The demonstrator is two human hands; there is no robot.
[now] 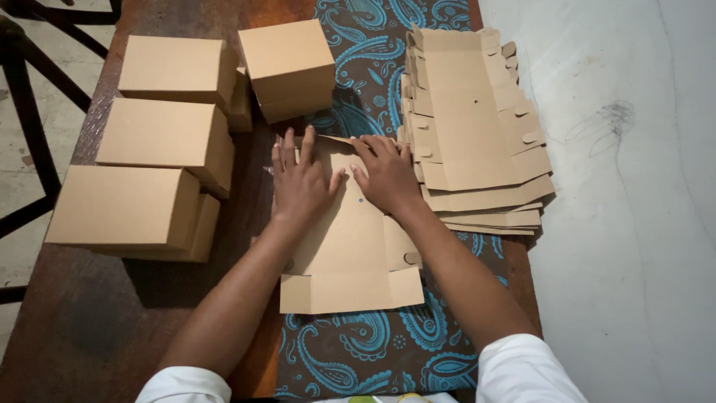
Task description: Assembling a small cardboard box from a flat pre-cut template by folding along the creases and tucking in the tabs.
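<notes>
Flat cardboard blank lay lengthwise toward the person; left hand and right hand, both open-palmed, pressed its far end equally.

Both hands, left hand and right hand, press flat a cardboard blank on the table.

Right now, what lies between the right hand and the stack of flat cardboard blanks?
Nothing: the head view shows the right hand on the flat cardboard sheet, with the stack of flat blanks right beside it.
</notes>
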